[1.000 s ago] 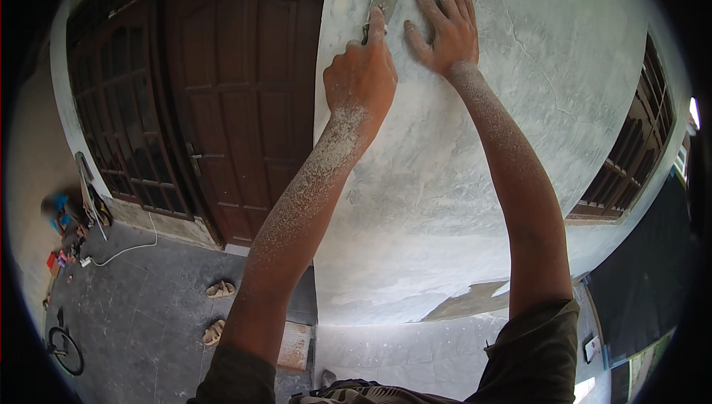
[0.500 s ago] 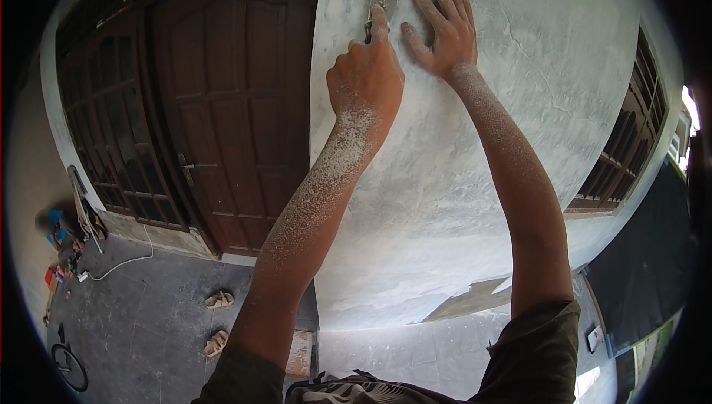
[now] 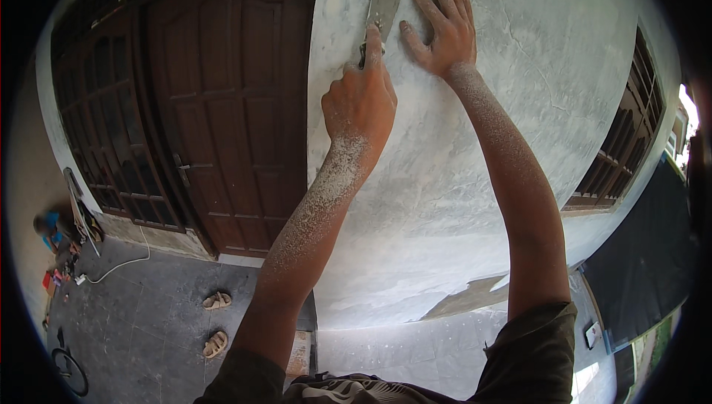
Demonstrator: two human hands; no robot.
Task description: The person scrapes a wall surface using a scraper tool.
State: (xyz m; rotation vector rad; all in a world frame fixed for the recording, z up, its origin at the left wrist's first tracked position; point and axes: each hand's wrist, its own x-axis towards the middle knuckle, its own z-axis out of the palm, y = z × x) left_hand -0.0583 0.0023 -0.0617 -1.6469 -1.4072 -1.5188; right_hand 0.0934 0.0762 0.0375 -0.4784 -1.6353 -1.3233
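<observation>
Head view: left hand (image 3: 361, 103) is fisted around the handle of a putty knife (image 3: 381, 14), index finger laid forward along the handle toward the blade. The blade lies flat against the grey plastered wall (image 3: 460, 204), high up and just right of the wall's edge, where it meets the dark brown wooden door (image 3: 222, 107). The knife's long axis runs nearly vertical, tilted slightly right at the top, in line with the left forearm; the blade sits directly above the knuckles, away from the body. Right hand (image 3: 443, 22) is spread flat on the wall with fingers pointing up, holding nothing, thumb just beside the blade's right edge; I can't tell whether they touch. So the left hand has the tool and the right only braces next to it. Both forearms are dusted with pale powder. A pair of sandals (image 3: 216, 322) lies on the dark floor below, well apart from the work.
</observation>
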